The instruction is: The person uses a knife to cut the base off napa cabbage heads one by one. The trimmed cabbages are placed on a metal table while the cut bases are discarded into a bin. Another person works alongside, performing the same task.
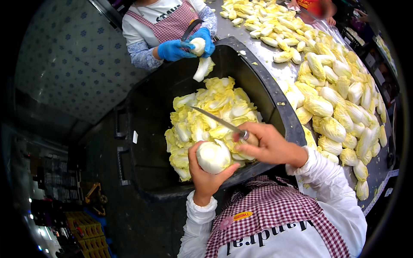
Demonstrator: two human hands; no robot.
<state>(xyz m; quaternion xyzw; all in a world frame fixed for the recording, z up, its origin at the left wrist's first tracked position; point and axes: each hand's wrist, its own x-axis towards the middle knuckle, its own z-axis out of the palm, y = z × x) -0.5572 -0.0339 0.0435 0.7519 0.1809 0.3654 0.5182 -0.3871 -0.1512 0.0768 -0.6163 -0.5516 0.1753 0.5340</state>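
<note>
My left hand grips a napa cabbage head, its pale cut base turned up towards me. In my right hand is a knife with a wooden handle and a narrow steel blade. The blade points up and to the left, apart from the cabbage head. Both hands are over the near side of a large black plastic bin. Beneath them lies a heap of loose yellow and white cabbage leaves inside the bin.
Across the bin, a co-worker's blue-gloved hands hold a curved knife and another cabbage, with a leaf hanging below. To the right, many cabbage heads cover a metal table. Yellow crates stand at lower left.
</note>
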